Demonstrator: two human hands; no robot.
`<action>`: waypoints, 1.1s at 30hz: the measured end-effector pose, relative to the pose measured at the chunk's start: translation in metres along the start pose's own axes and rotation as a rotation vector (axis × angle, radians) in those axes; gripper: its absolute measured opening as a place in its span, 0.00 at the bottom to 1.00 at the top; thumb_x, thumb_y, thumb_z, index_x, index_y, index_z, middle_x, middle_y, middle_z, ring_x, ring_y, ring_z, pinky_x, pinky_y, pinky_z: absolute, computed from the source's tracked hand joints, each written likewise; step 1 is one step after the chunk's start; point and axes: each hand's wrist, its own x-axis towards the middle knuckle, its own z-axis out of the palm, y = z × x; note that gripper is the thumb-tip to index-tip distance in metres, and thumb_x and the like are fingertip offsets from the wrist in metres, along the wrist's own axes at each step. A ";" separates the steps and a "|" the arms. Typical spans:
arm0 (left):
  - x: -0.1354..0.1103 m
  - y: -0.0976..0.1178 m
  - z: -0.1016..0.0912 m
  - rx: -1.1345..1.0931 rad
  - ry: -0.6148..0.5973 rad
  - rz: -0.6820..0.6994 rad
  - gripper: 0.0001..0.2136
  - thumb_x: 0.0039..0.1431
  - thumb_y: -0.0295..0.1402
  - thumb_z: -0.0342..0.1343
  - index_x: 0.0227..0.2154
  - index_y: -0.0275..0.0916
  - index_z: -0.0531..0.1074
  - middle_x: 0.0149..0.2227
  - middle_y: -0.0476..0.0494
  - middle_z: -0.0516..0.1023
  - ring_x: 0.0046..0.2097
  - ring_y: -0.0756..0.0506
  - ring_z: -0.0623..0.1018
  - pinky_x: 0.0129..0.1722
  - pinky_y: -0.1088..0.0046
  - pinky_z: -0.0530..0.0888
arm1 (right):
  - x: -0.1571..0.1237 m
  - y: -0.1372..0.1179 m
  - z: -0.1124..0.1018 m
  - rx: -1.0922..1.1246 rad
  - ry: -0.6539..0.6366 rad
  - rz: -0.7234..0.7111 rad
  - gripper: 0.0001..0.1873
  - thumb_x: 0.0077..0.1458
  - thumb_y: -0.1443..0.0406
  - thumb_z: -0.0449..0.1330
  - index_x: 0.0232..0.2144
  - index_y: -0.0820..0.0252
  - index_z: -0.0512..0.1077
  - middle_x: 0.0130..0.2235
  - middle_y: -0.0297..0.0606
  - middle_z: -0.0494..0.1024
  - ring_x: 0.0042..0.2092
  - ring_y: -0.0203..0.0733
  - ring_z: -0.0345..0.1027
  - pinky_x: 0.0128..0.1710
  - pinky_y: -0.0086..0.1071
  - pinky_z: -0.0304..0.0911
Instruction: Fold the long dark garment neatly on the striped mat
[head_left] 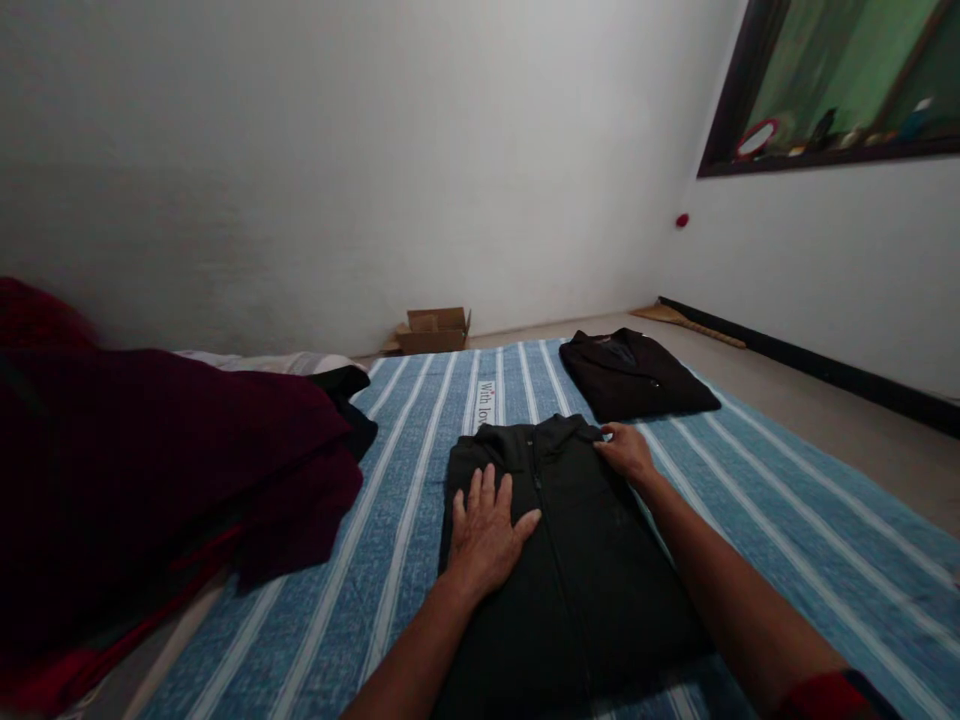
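Observation:
A dark green zip-up jacket (592,570) lies folded, front side up, on a blue-and-white striped bedsheet (405,480). Its collar points away from me and the zip runs down the middle. My left hand (486,530) rests flat on the jacket's left chest, fingers spread. At the right shoulder, beside the collar, my right hand (627,452) pinches the jacket's edge between thumb and fingers. Beyond it, to the right, lies a folded dark brown garment (637,375), apart from the jacket.
A heap of maroon clothes (187,450) covers the left side of the bed. An open cardboard box (433,332) stands by the wall behind the bed. On the floor at right lies a straw broom (686,320). A dark-framed window (825,155) is at upper right.

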 end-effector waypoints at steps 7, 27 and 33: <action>-0.001 0.001 0.001 0.013 0.047 0.005 0.33 0.60 0.54 0.33 0.61 0.37 0.53 0.65 0.36 0.45 0.65 0.37 0.43 0.60 0.51 0.46 | -0.042 -0.032 -0.021 -0.133 0.009 -0.194 0.13 0.53 0.66 0.52 0.42 0.60 0.70 0.44 0.46 0.73 0.46 0.47 0.66 0.39 0.32 0.58; -0.045 0.000 -0.001 -0.022 0.024 -0.003 0.33 0.59 0.53 0.36 0.61 0.36 0.52 0.65 0.34 0.43 0.65 0.38 0.43 0.60 0.52 0.47 | -0.093 -0.040 0.023 -0.198 0.020 -0.361 0.30 0.61 0.54 0.44 0.56 0.70 0.59 0.59 0.56 0.58 0.61 0.55 0.47 0.57 0.46 0.43; -0.049 -0.010 -0.003 0.002 0.006 -0.023 0.31 0.60 0.50 0.37 0.62 0.38 0.50 0.65 0.36 0.42 0.65 0.39 0.43 0.59 0.51 0.47 | -0.094 -0.044 0.019 -0.192 0.040 -0.353 0.30 0.61 0.53 0.43 0.57 0.69 0.59 0.59 0.55 0.58 0.61 0.54 0.47 0.58 0.44 0.43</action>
